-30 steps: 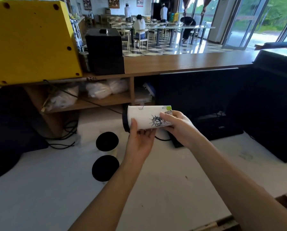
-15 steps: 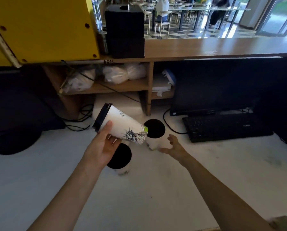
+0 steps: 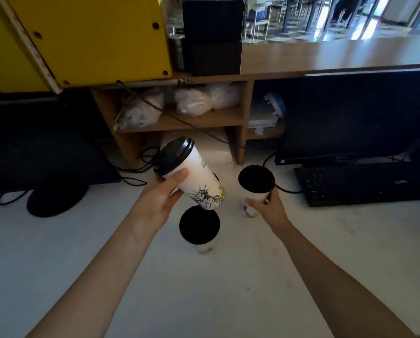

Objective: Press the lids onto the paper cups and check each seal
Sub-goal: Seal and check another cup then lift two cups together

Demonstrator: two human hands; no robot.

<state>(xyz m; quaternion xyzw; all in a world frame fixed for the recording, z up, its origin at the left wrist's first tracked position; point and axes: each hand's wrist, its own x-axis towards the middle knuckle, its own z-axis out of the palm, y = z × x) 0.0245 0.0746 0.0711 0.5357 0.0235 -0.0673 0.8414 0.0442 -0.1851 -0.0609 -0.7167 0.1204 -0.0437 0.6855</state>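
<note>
Seal check at the white counter (image 3: 204,301): a person works through three lidded paper cups, two of them in hand. The left grip (image 3: 160,203) is wrapped round the tilted cup (image 3: 196,176), thumb laid across the wall just under its black lid (image 3: 173,154). The lid points to 10 o'clock and the base hangs toward 4 o'clock. That slant looks meant to test the fit, since a loose lid would likely shift or drop when tipped.

At 3 o'clock of it, the right grip (image 3: 268,206) curls round the second cup (image 3: 254,196) just below the second lid (image 3: 256,179), apparently taking it up as the next to be checked. Whether this cup rests on the counter or is lifted cannot be told.

The third cup (image 3: 204,247) stands upright and untouched at 6 o'clock of the tilted one, its third lid (image 3: 199,224) facing the camera, seemingly parked within easy reach.

The count: three cups and three black lids, one lid on each cup; no loose lid shows. A keyboard (image 3: 350,184) and a monitor (image 3: 350,113) sit at 2 o'clock, well apart from the cups.
</note>
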